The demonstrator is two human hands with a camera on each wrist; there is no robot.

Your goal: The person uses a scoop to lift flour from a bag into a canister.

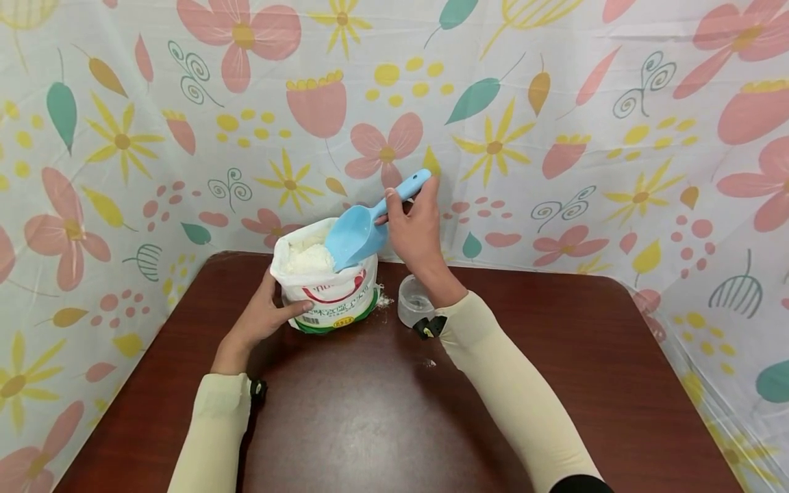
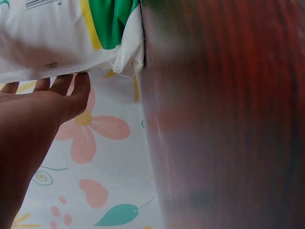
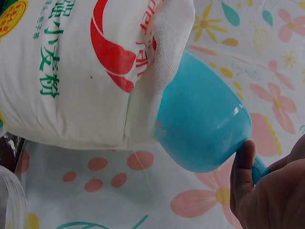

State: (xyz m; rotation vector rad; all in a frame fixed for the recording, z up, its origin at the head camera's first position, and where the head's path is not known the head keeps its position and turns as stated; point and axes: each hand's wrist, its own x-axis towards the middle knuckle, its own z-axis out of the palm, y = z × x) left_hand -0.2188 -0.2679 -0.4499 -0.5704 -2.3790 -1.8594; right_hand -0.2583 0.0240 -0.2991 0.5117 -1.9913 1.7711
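A white flour bag (image 1: 339, 291) with red and green print stands on the table, its top open and white flour (image 1: 306, 259) showing inside. My left hand (image 1: 261, 315) holds the bag's left side, thumb across the front; in the left wrist view its fingertips touch the bag. The right hand (image 1: 416, 226) grips the handle of a light blue scoop (image 1: 354, 236), raised to the right of the opening. The scoop's tip dips into the bag mouth at the flour. The right wrist view shows the rounded underside of the scoop (image 3: 205, 119) against the bag's rim.
A clear round plastic container (image 1: 411, 301) stands right of the bag, below my right wrist. Spilled flour (image 1: 385, 300) lies beside the bag, with a smaller spot nearer. A floral curtain (image 1: 518, 157) hangs behind the brown table (image 1: 345, 411).
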